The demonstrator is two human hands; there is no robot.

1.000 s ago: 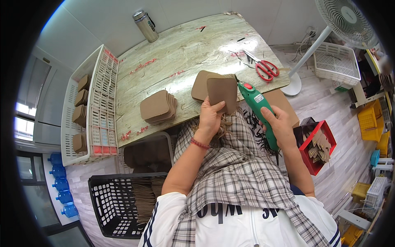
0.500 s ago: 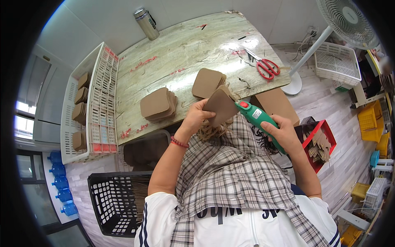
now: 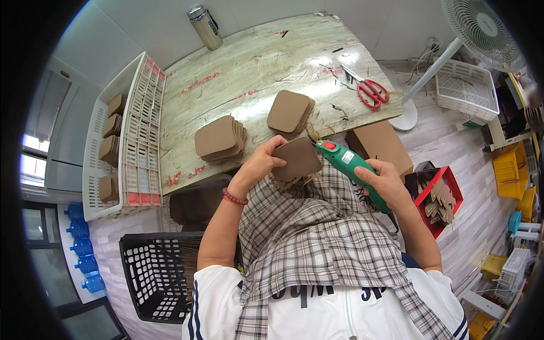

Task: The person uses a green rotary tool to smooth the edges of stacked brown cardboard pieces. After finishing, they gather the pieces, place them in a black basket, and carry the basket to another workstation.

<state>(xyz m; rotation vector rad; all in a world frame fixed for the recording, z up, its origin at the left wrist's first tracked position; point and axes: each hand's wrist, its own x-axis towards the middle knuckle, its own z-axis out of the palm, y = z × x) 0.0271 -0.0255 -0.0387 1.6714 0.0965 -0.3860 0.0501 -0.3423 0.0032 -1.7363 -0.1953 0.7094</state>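
Observation:
Between its thumb and fingers, my left hand [image 3: 262, 164] grips a flat brown pad [image 3: 298, 158] with rounded corners, held over my lap by the table's near edge. My right hand [image 3: 384, 181] is wrapped round a green electric cutter [image 3: 344, 161] with a red button. The cutter's dark tip is at the pad's upper right edge; whether it touches is too small to tell. Frayed tan strands hang under the pad onto my checked apron [image 3: 306, 238]. On the table lie two stacks of similar pads, a left stack [image 3: 215, 137] and a right stack [image 3: 287, 111].
Red-handled scissors [image 3: 361, 82] and dark scraps lie on the table [image 3: 226, 85]; a steel flask [image 3: 205, 28] stands behind. At left are a white crate [image 3: 141, 136] with pads and a black crate [image 3: 153, 277]. A red box [image 3: 460, 199], cardboard box [image 3: 381, 147] and fan [image 3: 481, 28] are at right.
The pad has turned in my left hand and shifted a little left and down. My right hand has carried the cutter slightly left with it. Both stacks stay on the table.

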